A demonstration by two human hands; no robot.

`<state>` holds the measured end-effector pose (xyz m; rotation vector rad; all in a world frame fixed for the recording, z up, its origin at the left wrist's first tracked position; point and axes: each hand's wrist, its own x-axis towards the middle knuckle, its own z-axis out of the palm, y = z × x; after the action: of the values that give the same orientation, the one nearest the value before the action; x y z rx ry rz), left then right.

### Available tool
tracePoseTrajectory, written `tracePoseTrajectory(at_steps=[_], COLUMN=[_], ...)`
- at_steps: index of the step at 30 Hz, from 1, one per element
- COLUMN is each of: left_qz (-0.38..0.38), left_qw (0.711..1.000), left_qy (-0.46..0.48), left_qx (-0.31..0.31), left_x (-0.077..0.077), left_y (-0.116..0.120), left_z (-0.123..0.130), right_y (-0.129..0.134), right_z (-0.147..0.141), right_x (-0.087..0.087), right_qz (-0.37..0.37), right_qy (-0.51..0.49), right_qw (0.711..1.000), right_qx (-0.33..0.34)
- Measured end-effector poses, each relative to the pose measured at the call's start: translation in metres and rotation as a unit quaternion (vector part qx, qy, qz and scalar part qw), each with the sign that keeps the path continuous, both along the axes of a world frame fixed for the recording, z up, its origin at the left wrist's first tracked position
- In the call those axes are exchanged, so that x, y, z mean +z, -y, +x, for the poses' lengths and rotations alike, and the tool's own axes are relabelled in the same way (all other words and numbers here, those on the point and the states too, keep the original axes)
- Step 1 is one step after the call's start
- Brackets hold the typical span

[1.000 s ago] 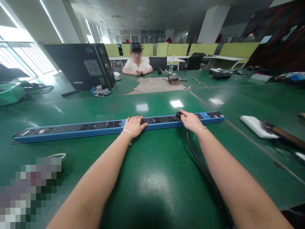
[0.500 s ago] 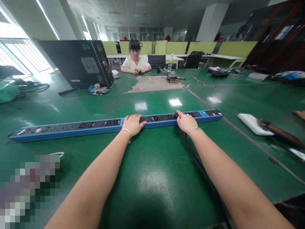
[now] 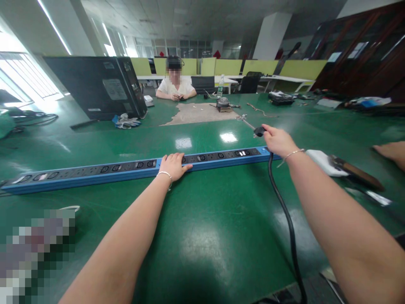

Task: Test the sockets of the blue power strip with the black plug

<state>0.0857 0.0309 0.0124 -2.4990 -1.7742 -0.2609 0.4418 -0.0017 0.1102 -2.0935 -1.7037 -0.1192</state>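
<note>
A long blue power strip (image 3: 139, 171) with black sockets lies across the green table. My left hand (image 3: 173, 166) rests on its middle, fingers over the top and thumb apart along the front edge, so it grips the strip. Above the strip's right part, my right hand (image 3: 280, 142) is closed on a black plug (image 3: 259, 131), whose prongs point to the left, clear of the sockets. From that hand a thick black cable (image 3: 289, 223) hangs down to the table's near edge.
Across the table (image 3: 196, 202) sits a person (image 3: 176, 86) in a white top. A black computer case (image 3: 98, 88) and gloves (image 3: 126, 121) stand back left. A white object (image 3: 325, 163) lies right, near another person's hand (image 3: 390, 153). A pixelated object (image 3: 38, 245) is front left.
My right hand has lifted off the strip and moved right and up, with the black plug now visible in it. My left hand stays on the strip. Another person's hand shows more at the right.
</note>
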Motion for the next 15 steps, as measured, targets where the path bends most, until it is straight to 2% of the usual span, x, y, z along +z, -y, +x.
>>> tracePoseTrajectory(at_steps=[4,8,15], left_qz=[0.002,0.004,0.010], left_qw=[1.000,1.000,1.000], left_qy=[0.007,0.006,0.009], left_qx=[-0.003,0.000,0.000], left_x=[0.000,-0.001,-0.003], left_y=[0.000,0.000,-0.001], left_z=[0.000,0.000,-0.001], right_y=[-0.005,-0.006,-0.006], right_z=[0.037,0.041,0.031], right_x=[-0.029,-0.055,-0.054], right_qz=[-0.076,-0.100,-0.114], right_qy=[0.020,0.023,0.066], right_qw=[0.997,0.995,0.991], right_qx=[-0.021,-0.018,-0.016])
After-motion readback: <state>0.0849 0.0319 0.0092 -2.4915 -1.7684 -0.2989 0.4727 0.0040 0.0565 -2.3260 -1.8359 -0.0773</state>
